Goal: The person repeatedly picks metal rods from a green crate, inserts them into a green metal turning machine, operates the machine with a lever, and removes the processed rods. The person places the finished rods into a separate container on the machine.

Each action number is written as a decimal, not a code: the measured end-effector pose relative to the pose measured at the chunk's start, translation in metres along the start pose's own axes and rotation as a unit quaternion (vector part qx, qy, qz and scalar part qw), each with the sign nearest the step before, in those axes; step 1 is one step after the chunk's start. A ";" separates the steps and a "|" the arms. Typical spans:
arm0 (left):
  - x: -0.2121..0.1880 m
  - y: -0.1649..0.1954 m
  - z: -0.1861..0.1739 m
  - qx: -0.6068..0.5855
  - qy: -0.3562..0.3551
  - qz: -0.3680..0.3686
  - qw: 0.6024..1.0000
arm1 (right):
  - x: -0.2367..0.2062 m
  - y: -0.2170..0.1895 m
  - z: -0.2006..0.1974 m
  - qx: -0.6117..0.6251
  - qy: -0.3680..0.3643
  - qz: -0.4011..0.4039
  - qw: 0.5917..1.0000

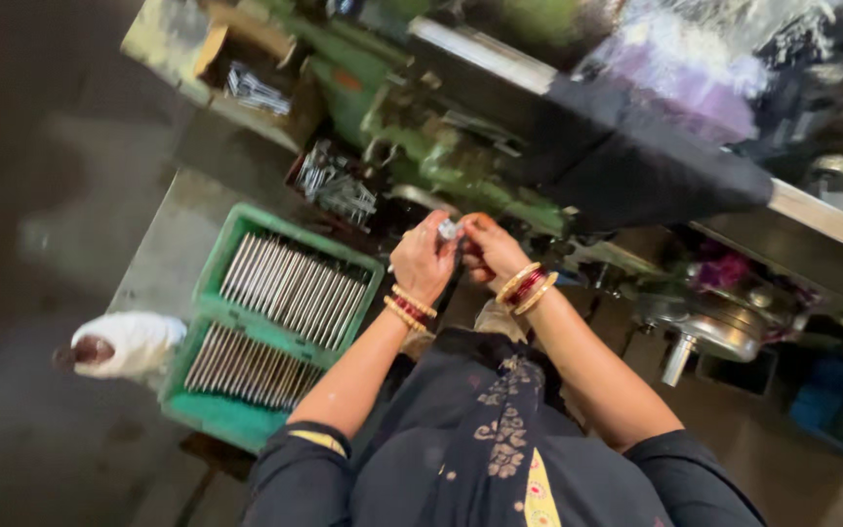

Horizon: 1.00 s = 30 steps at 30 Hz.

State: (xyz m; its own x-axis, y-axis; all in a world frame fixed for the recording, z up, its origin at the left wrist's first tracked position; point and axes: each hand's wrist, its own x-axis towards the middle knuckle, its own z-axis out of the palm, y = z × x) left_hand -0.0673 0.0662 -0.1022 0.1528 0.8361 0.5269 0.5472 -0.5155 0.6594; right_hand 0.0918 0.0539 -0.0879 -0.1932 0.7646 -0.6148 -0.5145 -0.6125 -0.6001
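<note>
Fingertips of left hand (423,262) and right hand (488,251) close together on a small metal part (449,230), pinched between both grips before the green machine (412,146). Green crate (209,410) of metal rods (290,286) sits left, below.

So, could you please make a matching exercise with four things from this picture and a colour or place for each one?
Things:
1. crate
2. metal rods
3. small metal part
4. bangles

Descriptions:
A. gold and red, on the wrist
B. green plastic
C. held between left hand and right hand
D. lying in rows inside the crate

Pairs: 1-B, 2-D, 3-C, 4-A
</note>
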 end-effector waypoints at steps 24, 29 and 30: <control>-0.052 -0.049 -0.017 -0.038 -0.087 -0.304 0.948 | 0.030 0.020 0.005 -0.075 0.222 -0.321 0.918; -0.090 -0.159 -0.084 0.127 -0.001 -0.320 0.939 | -0.003 -0.002 -0.050 -0.027 0.224 -0.293 0.929; -0.099 -0.173 -0.094 0.167 0.013 -0.267 0.949 | -0.007 -0.002 -0.059 -0.017 0.228 -0.288 0.930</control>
State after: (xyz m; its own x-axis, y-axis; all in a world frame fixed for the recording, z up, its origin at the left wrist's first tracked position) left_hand -0.2545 0.0555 -0.2179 -0.2378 0.9540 0.1824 0.7724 0.0719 0.6310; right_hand 0.1431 0.0376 -0.1126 0.4843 0.8082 -0.3351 -0.3949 -0.1399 -0.9080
